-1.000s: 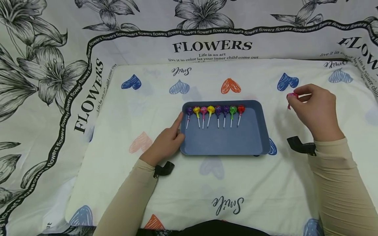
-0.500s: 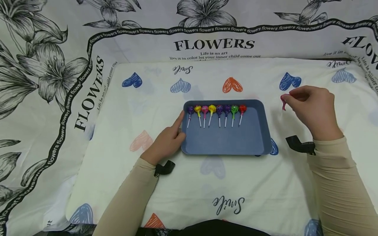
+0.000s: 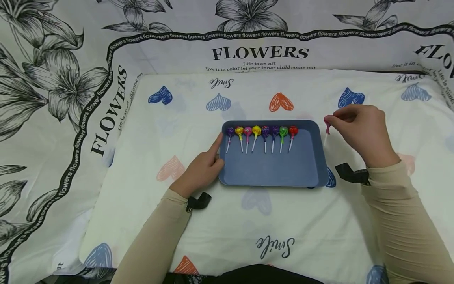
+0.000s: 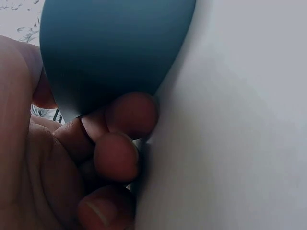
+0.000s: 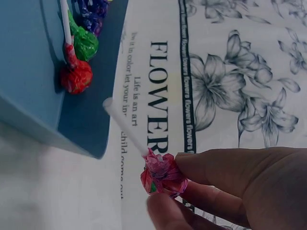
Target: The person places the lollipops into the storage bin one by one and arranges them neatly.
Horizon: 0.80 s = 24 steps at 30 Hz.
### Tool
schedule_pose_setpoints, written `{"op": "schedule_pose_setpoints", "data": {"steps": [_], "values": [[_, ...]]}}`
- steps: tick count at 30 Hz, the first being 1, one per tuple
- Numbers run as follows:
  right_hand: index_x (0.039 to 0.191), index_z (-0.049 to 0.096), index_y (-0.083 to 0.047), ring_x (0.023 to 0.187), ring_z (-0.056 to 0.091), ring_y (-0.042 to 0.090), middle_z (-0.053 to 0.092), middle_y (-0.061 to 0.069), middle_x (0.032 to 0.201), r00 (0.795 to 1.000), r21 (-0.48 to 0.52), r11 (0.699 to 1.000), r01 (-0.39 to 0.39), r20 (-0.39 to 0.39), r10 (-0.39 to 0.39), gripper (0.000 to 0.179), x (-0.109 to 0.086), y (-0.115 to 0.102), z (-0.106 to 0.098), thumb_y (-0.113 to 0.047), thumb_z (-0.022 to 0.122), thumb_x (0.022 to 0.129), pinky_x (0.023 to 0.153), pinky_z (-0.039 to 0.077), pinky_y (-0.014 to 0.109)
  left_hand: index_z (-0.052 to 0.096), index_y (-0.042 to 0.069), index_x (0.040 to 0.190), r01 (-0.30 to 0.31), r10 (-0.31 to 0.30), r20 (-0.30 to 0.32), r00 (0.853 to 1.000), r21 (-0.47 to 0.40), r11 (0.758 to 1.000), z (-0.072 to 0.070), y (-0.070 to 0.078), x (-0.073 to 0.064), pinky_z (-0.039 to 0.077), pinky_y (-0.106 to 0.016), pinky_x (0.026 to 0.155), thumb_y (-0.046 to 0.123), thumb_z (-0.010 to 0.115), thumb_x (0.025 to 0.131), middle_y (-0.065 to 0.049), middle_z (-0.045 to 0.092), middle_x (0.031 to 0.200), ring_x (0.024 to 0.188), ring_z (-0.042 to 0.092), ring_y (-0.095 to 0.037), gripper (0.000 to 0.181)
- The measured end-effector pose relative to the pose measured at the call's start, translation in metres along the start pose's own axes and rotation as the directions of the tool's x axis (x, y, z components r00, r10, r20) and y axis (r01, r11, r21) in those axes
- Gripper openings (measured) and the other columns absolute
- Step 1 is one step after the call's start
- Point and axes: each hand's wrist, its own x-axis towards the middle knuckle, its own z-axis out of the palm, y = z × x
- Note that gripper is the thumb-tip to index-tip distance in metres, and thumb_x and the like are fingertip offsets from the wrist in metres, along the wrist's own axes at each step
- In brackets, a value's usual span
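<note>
The right hand [image 3: 365,134] pinches a pink-wrapped lollipop [image 5: 164,173] by its head, just right of the blue-grey tray [image 3: 273,171]. Its white stick points toward the tray in the right wrist view. At the tray's left edge, the left hand [image 3: 198,171] holds the rim, with index finger and thumb against it; the left wrist view has its other fingers curled close by the tray wall [image 4: 115,52]. Along the tray's far side lies a row of several lollipops, sticks toward the person, from a purple one [image 3: 230,131] to a green one [image 3: 283,131] and a red one [image 3: 293,131].
Under the tray is a cream cloth [image 3: 213,221] printed with hearts and the word Smile. Beyond and to the left spreads a white cloth [image 3: 152,59] with black flowers and lettering. Each wrist wears a black camera mount [image 3: 198,201].
The right hand has moved left toward the tray with the pink lollipop, whose white stick now shows below its fingers. The left hand keeps its place at the tray's edge.
</note>
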Motion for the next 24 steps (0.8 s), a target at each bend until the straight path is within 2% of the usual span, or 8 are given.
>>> {"op": "schedule_pose_setpoints", "data": {"steps": [6, 17, 24], "values": [[0.111, 0.079, -0.001, 0.091, 0.061, 0.030, 0.074, 0.023, 0.108, 1.000, -0.006, 1.000, 0.023, 0.019, -0.022, 0.044, 0.001, -0.007, 0.007, -0.042, 0.070, 0.098, 0.060, 0.045, 0.033, 0.006, 0.030, 0.170, -0.004, 0.004, 0.001, 1.000, 0.001, 1.000, 0.000, 0.000, 0.001, 0.031, -0.036, 0.058, 0.024, 0.044, 0.099, 0.001, 0.047, 0.068, 0.056, 0.034, -0.015, 0.081], [0.106, 0.079, 0.000, 0.085, 0.062, 0.031, 0.075, 0.023, 0.103, 0.996, 0.000, 0.996, 0.086, 0.026, -0.086, 0.038, 0.002, -0.011, 0.023, -0.037, 0.074, 0.097, 0.060, 0.044, 0.034, 0.006, 0.031, 0.170, -0.007, 0.007, 0.005, 1.000, 0.008, 1.000, 0.000, -0.001, 0.001, 0.031, -0.035, 0.058, 0.024, 0.045, 0.099, 0.002, 0.047, 0.069, 0.056, 0.035, -0.014, 0.082], [0.106, 0.078, 0.002, 0.098, 0.065, 0.040, 0.074, 0.026, 0.108, 0.995, -0.019, 0.998, 0.063, 0.077, -0.062, 0.037, 0.001, -0.017, 0.035, -0.033, 0.073, 0.098, 0.068, 0.045, 0.043, 0.005, 0.030, 0.170, 0.003, -0.003, 0.009, 1.000, 0.008, 1.000, -0.001, 0.000, 0.001, 0.031, -0.035, 0.058, 0.025, 0.045, 0.099, 0.002, 0.048, 0.069, 0.055, 0.036, -0.015, 0.082]]}}
